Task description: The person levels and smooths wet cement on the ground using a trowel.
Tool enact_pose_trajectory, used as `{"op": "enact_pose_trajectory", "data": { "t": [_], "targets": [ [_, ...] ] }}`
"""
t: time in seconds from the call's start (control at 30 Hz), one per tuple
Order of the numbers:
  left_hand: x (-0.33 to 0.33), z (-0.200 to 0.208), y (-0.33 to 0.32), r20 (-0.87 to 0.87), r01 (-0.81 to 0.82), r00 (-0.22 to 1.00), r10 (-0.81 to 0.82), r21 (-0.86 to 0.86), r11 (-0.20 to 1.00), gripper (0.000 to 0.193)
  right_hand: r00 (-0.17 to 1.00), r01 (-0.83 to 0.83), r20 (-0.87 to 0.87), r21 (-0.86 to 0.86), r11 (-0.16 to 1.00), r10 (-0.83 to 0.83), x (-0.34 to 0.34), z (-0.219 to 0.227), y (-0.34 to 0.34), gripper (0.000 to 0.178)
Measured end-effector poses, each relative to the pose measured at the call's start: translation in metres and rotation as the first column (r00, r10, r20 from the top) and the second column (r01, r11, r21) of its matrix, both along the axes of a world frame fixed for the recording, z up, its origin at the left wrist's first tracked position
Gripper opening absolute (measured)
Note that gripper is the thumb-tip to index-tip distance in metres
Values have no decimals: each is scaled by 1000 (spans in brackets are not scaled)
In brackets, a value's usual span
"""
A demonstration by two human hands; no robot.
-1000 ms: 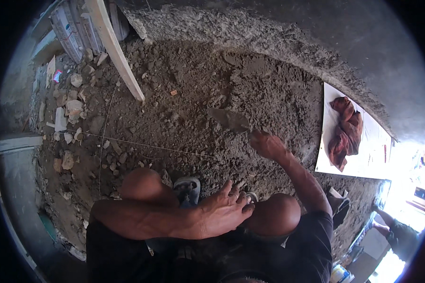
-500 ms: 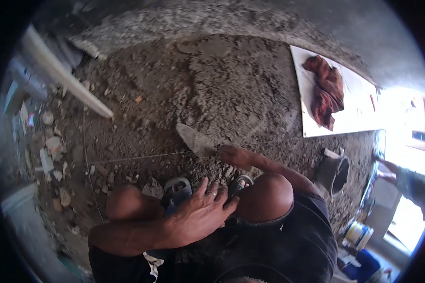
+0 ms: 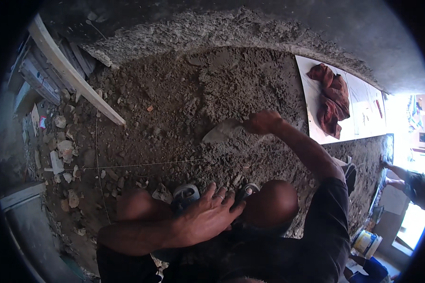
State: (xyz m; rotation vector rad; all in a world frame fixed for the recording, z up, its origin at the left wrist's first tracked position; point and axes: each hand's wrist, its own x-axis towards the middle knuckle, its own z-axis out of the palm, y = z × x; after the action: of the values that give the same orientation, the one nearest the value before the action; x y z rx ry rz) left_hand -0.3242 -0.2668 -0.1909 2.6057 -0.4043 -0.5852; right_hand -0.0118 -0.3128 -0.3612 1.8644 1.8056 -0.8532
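My right hand (image 3: 265, 122) is wrapped round the handle of a pointed mason's trowel (image 3: 221, 131). Its blade, smeared with grey, lies low over a bed of wet, rough mortar (image 3: 250, 80) in front of my feet. Its tip points left. My left hand (image 3: 210, 212) holds nothing, its fingers spread, and rests between my bent knees above my sandals. A thin taut string (image 3: 141, 165) crosses the ground just nearer than the trowel.
A long pale plank (image 3: 75, 70) leans in at the left beside rubble (image 3: 66, 151). Large white tiles (image 3: 363, 113) with a dark red cloth (image 3: 335, 94) on them lie at right. A dark bucket (image 3: 350, 177) stands behind my right arm. Another person's limb (image 3: 413, 186) shows far right.
My right hand has moved the trowel forward and to the right across the mortar, with the arm stretched out further. My left hand stays between my knees. The whole view has shifted slightly.
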Motion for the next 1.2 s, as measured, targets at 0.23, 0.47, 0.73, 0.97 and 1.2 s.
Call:
{"op": "enact_pose_trajectory", "data": {
  "t": [0.23, 0.47, 0.73, 0.97, 1.2],
  "targets": [
    [10, -5, -12, 15, 23, 1000, -23, -11, 1000, 67, 913, 407, -106, 308, 860, -393, 127, -100, 31, 38],
    [-5, -4, 8, 90, -76, 993, 77, -16, 997, 62, 720, 433, -485, -245, 867, -497, 15, -37, 10, 43],
    [9, -4, 8, -44, 36, 998, -38, -30, 999, 68, 951, -95, -289, 62, 994, 109, 10, -57, -47, 37],
    [1, -5, 4, -9, 5, 1000, -5, -3, 1000, 68, 984, 49, 177, -86, 995, -33, 48, -14, 30, 41],
    [5, -5, 7, 11, -8, 1000, 8, 3, 1000, 65, 981, 122, 110, 298, 947, -161, 75, -38, 31, 40]
  ]
}}
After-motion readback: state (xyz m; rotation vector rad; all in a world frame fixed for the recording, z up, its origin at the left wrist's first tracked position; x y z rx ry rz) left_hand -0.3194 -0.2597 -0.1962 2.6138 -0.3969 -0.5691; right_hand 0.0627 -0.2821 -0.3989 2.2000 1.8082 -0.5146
